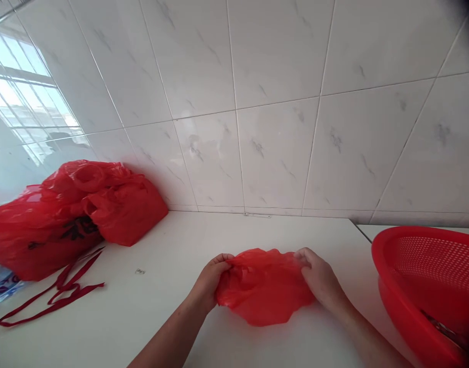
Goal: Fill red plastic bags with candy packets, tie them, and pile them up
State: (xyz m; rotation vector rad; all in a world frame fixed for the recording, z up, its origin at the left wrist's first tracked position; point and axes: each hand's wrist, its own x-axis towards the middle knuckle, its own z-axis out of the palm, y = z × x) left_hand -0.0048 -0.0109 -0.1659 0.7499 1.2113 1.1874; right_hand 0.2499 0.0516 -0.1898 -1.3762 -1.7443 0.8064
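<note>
A thin red plastic bag (267, 291) is stretched out between my two hands, low over the white tabletop (204, 235). My left hand (215, 278) pinches its left edge, thumb on top and fingers curled around the film. On the other side, my right hand (317, 273) grips the upper right edge between thumb and fingers. The bag looks crumpled at the left and smoother toward its lower middle. Whether anything lies inside it, I cannot tell.
Full red plastic bags (131, 209) lean against the tiled wall (276, 148) at the left. In front of them lies a dark red strap (62, 296), beside a clear plastic package (2, 283). A red perforated basket (395, 286) stands at the right.
</note>
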